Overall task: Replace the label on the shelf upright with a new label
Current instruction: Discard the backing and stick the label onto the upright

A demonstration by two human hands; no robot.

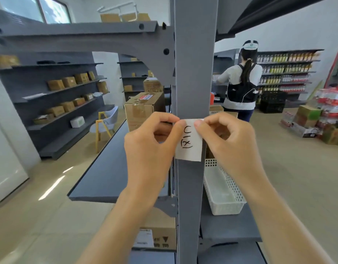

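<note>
A grey shelf upright [193,73] runs vertically through the middle of the view. A white paper label [190,147] with black handwritten marks lies flat against its front at chest height. My left hand [151,147] pinches the label's top left corner between thumb and forefinger. My right hand [227,141] pinches the top right corner the same way. The label's lower edge hangs free against the upright.
A grey shelf board [107,168] extends left of the upright, with cardboard boxes [143,109] at its far end. A white perforated basket [223,189] sits on the shelf to the right. A person [240,88] stands with their back turned, farther right. Wall shelving with boxes [67,86] lines the left.
</note>
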